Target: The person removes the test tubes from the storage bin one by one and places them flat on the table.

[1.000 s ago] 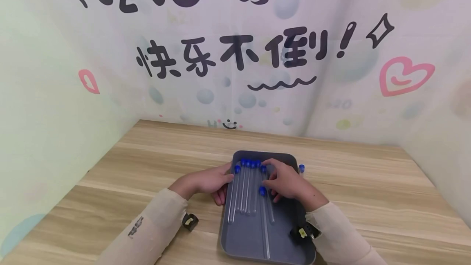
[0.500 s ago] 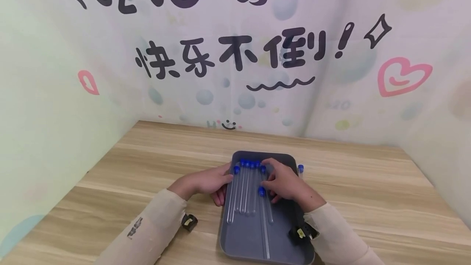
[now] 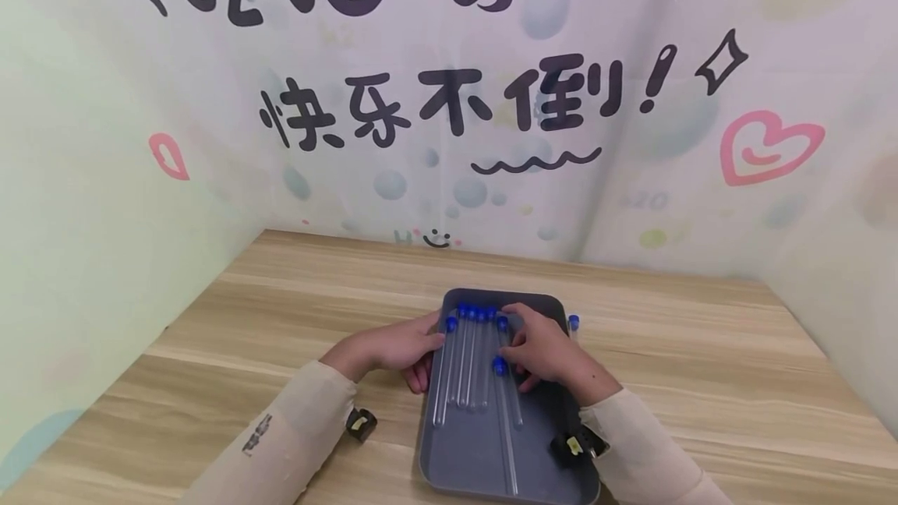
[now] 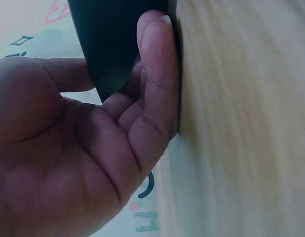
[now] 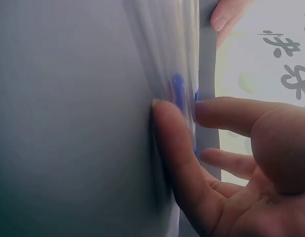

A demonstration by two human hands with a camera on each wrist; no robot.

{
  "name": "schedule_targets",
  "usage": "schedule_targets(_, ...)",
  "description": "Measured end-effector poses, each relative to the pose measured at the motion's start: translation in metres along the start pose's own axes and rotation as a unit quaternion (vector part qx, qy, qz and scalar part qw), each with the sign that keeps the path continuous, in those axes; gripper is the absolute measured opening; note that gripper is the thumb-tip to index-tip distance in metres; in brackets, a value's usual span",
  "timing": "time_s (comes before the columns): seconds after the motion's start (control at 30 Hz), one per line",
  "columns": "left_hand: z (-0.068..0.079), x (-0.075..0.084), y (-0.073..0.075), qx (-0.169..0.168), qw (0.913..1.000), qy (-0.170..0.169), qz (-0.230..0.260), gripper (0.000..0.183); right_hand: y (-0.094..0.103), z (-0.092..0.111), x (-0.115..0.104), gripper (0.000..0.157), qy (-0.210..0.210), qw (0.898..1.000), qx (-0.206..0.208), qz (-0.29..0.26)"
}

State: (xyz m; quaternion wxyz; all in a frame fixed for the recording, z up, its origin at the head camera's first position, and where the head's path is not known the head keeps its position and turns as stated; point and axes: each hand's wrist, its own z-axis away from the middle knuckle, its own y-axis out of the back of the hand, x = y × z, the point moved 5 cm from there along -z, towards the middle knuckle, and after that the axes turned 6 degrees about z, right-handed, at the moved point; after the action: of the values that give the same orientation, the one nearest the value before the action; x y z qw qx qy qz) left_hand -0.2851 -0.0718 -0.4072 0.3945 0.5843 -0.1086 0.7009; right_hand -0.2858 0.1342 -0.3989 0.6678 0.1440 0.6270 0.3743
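A grey tray (image 3: 459, 458) holds several clear test tubes (image 3: 464, 365) with blue caps, most lying side by side with caps at the far end. My left hand (image 3: 405, 345) grips the tray's left side, thumb at the rim; in the left wrist view its curled fingers (image 4: 160, 64) lie against the outer wall, low by the table. My right hand (image 3: 543, 341) is inside the tray, pinching a test tube (image 3: 514, 404) at the right of the row near its cap. Another tube (image 3: 507, 443) lies nearer me, its cap by the right thumb. The right wrist view shows fingertips (image 5: 167, 116) around blurred tubes.
Beyond the tray's right wall, a blue-capped tube (image 3: 574, 323) shows, partly hidden. The tray stands on a wooden table (image 3: 281, 310). A printed cloth (image 3: 435, 139) hangs behind the table, and pale walls flank both sides.
Both hands and the tray hold nearly the same places. The tubes by the right hand shift only very slightly.
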Motion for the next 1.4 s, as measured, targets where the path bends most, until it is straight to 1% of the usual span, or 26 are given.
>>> schedule_targets(0.4,0.0011,0.0029,0.0001,0.001,1.0,0.004,0.0,0.047,0.0002,-0.0008,0.001,0.069,-0.01,1.0,-0.001,0.01)
schedule_targets(0.77,0.0024,0.003,-0.0013,0.001,1.0,0.002,0.001,0.048,-0.0013,0.0007,0.0013,0.068,-0.019,1.0,0.001,0.021)
schedule_targets(1.0,0.0024,0.0011,-0.0006,0.004,1.0,0.002,0.001,0.047,-0.0021,-0.0008,0.0007,0.068,-0.008,1.0,-0.002,0.03)
schedule_targets(1.2,0.0019,0.0008,0.001,0.008,1.0,0.004,0.0,0.047,-0.0009,-0.002,-0.0006,0.067,0.016,0.998,0.0,0.053)
schedule_targets(1.4,0.0004,0.0001,0.0011,0.006,1.0,0.006,-0.003,0.047,0.0003,-0.0019,-0.0005,0.068,0.03,0.998,0.001,0.056)
